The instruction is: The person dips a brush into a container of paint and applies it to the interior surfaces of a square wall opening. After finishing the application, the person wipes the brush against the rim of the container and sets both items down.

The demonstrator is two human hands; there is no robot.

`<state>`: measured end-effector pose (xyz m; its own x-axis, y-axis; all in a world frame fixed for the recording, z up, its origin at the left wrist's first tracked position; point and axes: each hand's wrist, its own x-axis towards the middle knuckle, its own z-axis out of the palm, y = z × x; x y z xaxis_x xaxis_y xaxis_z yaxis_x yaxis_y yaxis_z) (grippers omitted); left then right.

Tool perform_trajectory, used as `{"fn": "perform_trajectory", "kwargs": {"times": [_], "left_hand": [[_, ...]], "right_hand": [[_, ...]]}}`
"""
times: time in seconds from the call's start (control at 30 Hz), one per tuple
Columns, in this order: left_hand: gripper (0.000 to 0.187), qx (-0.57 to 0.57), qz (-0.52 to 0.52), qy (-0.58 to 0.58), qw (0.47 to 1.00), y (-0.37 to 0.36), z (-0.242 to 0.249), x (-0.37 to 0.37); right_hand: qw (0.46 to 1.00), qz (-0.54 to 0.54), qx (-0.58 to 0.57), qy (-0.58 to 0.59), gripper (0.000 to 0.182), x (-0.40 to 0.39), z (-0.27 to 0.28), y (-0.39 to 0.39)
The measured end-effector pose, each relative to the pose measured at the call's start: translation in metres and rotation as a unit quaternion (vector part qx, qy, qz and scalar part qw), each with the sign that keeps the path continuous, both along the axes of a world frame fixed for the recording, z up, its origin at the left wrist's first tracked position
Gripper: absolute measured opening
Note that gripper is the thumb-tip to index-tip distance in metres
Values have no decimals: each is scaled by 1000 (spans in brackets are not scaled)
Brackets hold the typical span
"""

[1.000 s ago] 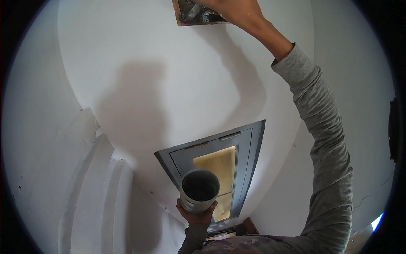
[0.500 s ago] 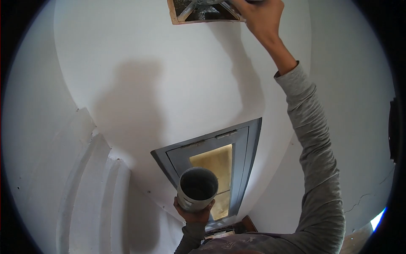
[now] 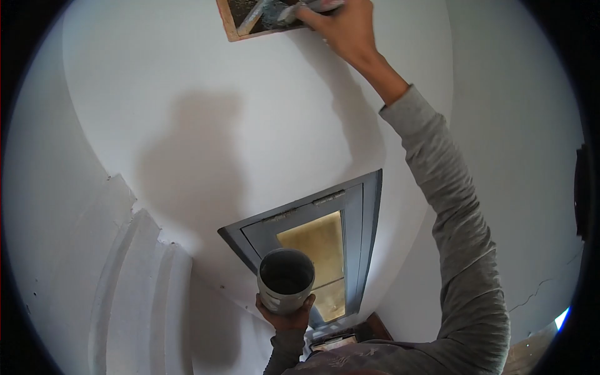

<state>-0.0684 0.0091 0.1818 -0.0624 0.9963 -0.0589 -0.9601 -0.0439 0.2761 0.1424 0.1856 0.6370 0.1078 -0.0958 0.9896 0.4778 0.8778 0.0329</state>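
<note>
My left hand (image 3: 289, 317) grips a grey round pot (image 3: 286, 301) from below, with its open mouth facing me and a dark inside. My right hand (image 3: 350, 31) is raised high at the top of the view, its fingers closed around a small greyish-white tool (image 3: 322, 6). Its kind I cannot make out. That tool lies over the lower edge of a square wall opening (image 3: 232, 28) with a wooden-coloured frame and diagonal bars. The upper part of the opening is cut off by the view.
Below the opening stands a grey door (image 3: 359, 231) with a yellowish glass panel (image 3: 328, 250). White stepped ledges (image 3: 134, 275) run down the left wall. A crack (image 3: 530, 294) marks the right wall. Stacked items (image 3: 337, 342) lie low behind my body.
My right hand and its tool have shifted left along the opening's lower edge in view. The opening, door and pot also sit slightly further left as the view turns.
</note>
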Motion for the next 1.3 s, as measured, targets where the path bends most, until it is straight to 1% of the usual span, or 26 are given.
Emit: {"fn": "perform_trajectory", "kwargs": {"times": [0.03,0.07,0.17,0.27,0.37,0.47,0.57,0.67,0.77,0.83,0.87,0.97,1.0,1.1,1.2,1.3], "left_hand": [[71,-2,-2,5,1000,-1,-3,-2],[71,-2,-2,13,1000,0,-5,-3],[73,0,1,-4,1000,5,-7,2],[74,-1,0,5,1000,3,-13,-2],[74,-1,14,-6,1000,7,-16,0],[74,-25,34,8,999,-3,-12,-5],[72,-21,46,-10,999,2,-17,-4],[71,-27,62,17,998,0,-18,-7],[70,-19,45,8,999,4,-20,-4],[70,-29,62,37,997,-1,-21,-3],[71,-36,88,73,993,2,-19,2],[70,-9,41,-4,999,2,-18,-2],[69,-11,47,7,999,2,-19,-3],[68,-19,46,6,999,1,-17,0],[60,-8,26,-3,1000,1,-16,-2],[61,7,13,-5,1000,2,-16,-4]], "right_hand": [[999,-39,-17,-21,21,3,-2,6],[1000,-3,-6,1,19,6,-4,11],[997,37,39,47,20,7,2,9],[1000,14,-4,2,20,1,1,10],[998,30,36,33,21,-2,3,13],[998,-5,55,29,22,1,1,13],[997,30,68,27,24,-4,1,15],[997,-14,76,21,19,-1,5,9],[999,-35,36,-10,13,1,10,9],[995,4,103,7,9,0,5,4],[989,24,144,11,8,-1,9,0],[992,-46,115,2,8,8,18,-5],[986,-51,157,22,17,4,21,-8],[992,-49,114,-39,31,11,42,-9],[983,-54,153,-87,38,4,58,-17],[984,-100,97,-109,36,-8,61,-29]]}}
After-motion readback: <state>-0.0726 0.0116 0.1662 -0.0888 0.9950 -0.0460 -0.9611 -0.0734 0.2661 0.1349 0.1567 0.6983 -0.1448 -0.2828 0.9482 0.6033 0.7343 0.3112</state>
